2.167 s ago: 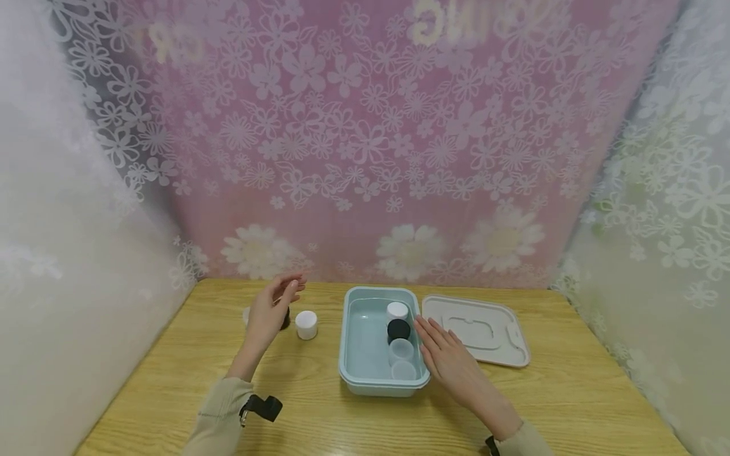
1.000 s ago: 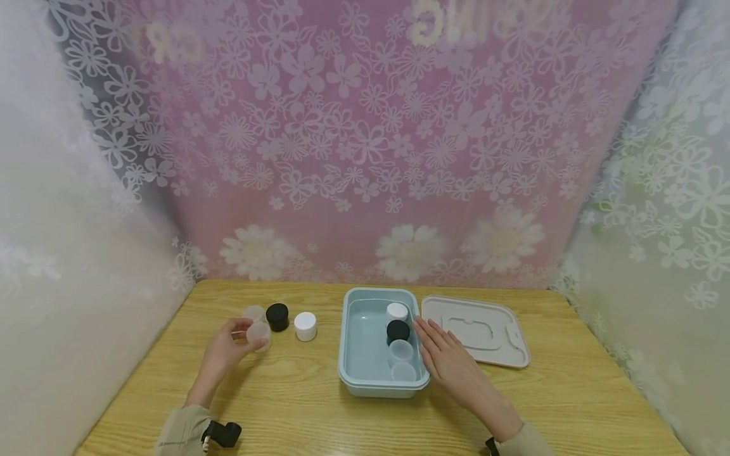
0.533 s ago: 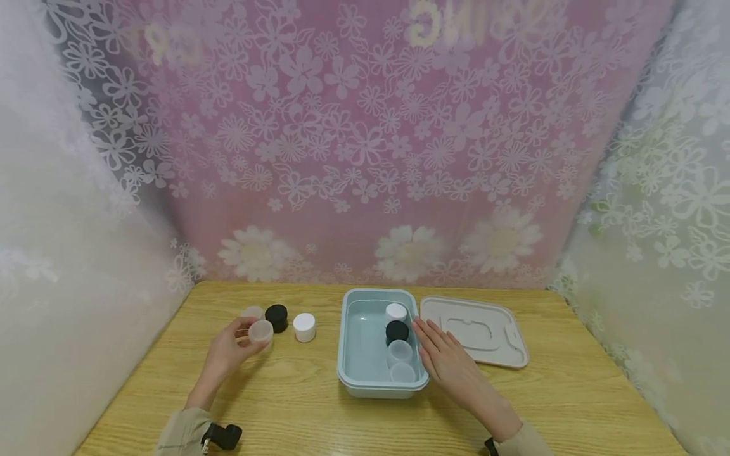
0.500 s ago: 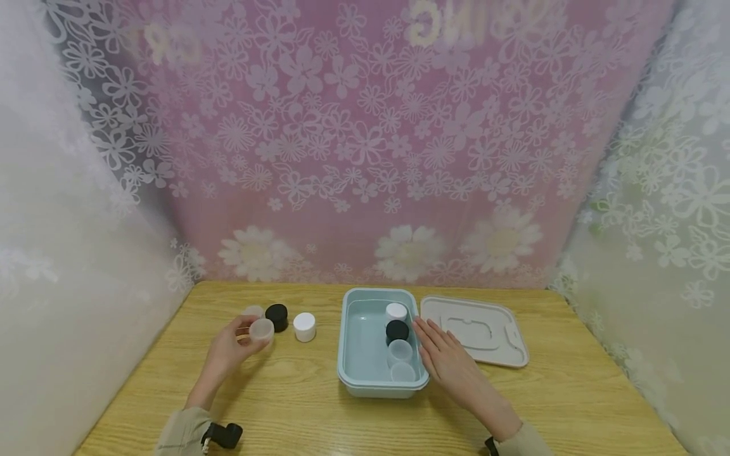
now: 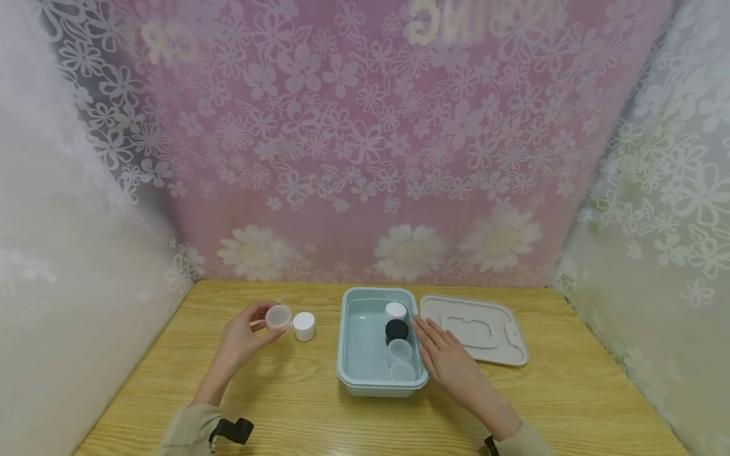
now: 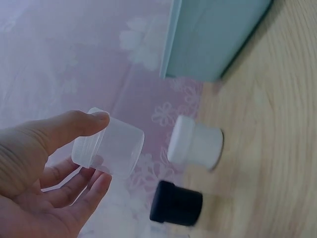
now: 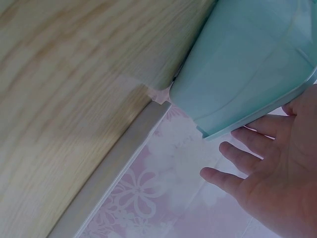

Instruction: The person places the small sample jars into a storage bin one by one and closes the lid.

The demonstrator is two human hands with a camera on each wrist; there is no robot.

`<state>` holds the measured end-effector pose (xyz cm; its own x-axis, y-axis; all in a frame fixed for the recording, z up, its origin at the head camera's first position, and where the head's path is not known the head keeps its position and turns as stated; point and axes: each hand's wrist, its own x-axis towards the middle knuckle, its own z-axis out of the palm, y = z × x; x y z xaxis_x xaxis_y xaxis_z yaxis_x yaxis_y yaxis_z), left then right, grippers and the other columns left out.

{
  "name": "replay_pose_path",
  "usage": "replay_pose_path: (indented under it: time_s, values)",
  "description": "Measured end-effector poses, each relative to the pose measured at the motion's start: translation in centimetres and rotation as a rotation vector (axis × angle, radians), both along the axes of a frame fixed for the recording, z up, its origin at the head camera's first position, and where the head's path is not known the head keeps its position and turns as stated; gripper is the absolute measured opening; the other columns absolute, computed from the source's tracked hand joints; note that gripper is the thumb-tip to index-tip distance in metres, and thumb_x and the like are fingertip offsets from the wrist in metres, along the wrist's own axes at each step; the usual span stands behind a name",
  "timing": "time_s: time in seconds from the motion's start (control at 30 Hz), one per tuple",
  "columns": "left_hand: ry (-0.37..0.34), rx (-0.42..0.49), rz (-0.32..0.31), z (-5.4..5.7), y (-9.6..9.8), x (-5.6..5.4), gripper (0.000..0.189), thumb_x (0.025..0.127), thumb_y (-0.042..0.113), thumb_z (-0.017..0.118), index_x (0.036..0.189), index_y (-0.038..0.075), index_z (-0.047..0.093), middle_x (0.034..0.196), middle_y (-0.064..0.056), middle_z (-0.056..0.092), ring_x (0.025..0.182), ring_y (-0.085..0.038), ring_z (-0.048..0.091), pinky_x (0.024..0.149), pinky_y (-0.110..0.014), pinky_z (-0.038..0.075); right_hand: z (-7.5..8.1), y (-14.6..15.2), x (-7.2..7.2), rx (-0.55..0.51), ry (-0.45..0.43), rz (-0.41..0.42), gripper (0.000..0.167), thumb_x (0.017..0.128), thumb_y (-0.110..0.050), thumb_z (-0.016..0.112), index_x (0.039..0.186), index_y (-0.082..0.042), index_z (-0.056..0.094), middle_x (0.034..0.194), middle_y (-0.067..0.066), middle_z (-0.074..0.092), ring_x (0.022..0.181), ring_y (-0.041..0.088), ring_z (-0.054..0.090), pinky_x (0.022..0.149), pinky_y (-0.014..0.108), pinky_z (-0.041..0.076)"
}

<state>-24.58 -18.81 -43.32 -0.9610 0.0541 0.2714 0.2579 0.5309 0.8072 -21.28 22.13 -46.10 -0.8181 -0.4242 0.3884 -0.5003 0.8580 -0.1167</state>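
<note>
Between thumb and fingers, my left hand [image 5: 242, 339] holds a small translucent plastic jar [image 5: 279, 318] above the table. In the left wrist view, the jar's clear body [image 6: 121, 148] tilts toward the table. A white jar [image 5: 304, 327] stands just right of it. The black jar [image 6: 176, 203] shows in the left wrist view but is mostly hidden behind the held jar in the head view. My right hand [image 5: 453, 367] rests with straight fingers at the right rim of a light blue box [image 5: 343, 342].
Along the box's right side stand a white jar [image 5: 395, 311], a black jar [image 5: 397, 331] and two translucent jars [image 5: 400, 350]. A pale lid [image 5: 507, 339] lies flat to the right of the box. The wooden table [image 5: 308, 405] meets a floral curtain [image 5: 319, 247] at the back.
My left hand reached down, gripped the translucent jar, and has now raised it and moved it right, toward the white jar. The right hand has stayed at the box rim.
</note>
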Motion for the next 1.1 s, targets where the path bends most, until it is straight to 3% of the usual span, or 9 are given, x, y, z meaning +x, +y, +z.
replay_pose_path:
  time_s: [0.2,0.53,0.7,0.93,1.1]
  values:
    - [0.033,-0.004,-0.068,1.1,1.8,-0.3,0.055,0.086,0.010,0.082,0.135,0.000,0.059,0.123,-0.021,0.064,0.114,-0.037,0.063,0.097,-0.048,0.056,0.0,0.0,0.0,-0.006,0.006,0.008,0.050,0.105,-0.019,0.056,0.151,-0.003,0.046,0.156,0.012,0.046,0.143,0.035,0.043,0.111,0.061,0.040]
    - [0.035,0.022,-0.163,1.6,4.7,-1.0,0.054,0.084,0.006,0.083,0.132,0.000,0.060,0.124,-0.018,0.063,0.116,-0.037,0.062,0.098,-0.048,0.056,-0.1,0.2,0.0,0.001,0.009,0.002,0.050,0.105,-0.021,0.055,0.151,-0.003,0.047,0.155,0.012,0.046,0.143,0.035,0.043,0.111,0.061,0.040]
    - [0.029,0.039,-0.260,1.8,6.3,-1.5,0.055,0.083,0.007,0.084,0.132,0.001,0.060,0.124,-0.016,0.064,0.116,-0.035,0.062,0.098,-0.046,0.056,0.0,0.2,0.0,0.001,-0.012,-0.003,0.050,0.106,-0.022,0.053,0.153,-0.004,0.045,0.157,0.011,0.044,0.144,0.034,0.041,0.113,0.060,0.039]
    - [0.028,0.014,-0.423,1.6,8.5,-1.9,0.052,0.087,0.011,0.082,0.134,0.006,0.061,0.125,-0.011,0.065,0.109,-0.030,0.062,0.097,-0.054,0.055,0.2,0.1,0.1,0.015,-0.021,-0.004,0.051,0.106,-0.022,0.054,0.153,-0.004,0.044,0.157,0.011,0.044,0.144,0.034,0.041,0.113,0.061,0.039]
    - [0.022,-0.024,-0.509,1.4,9.8,-2.2,0.050,0.087,0.011,0.081,0.133,0.007,0.062,0.124,-0.007,0.065,0.110,-0.028,0.062,0.097,-0.049,0.056,0.1,0.1,0.1,0.001,-0.021,0.002,0.050,0.106,-0.021,0.054,0.152,-0.004,0.045,0.157,0.011,0.045,0.144,0.035,0.042,0.112,0.061,0.039]
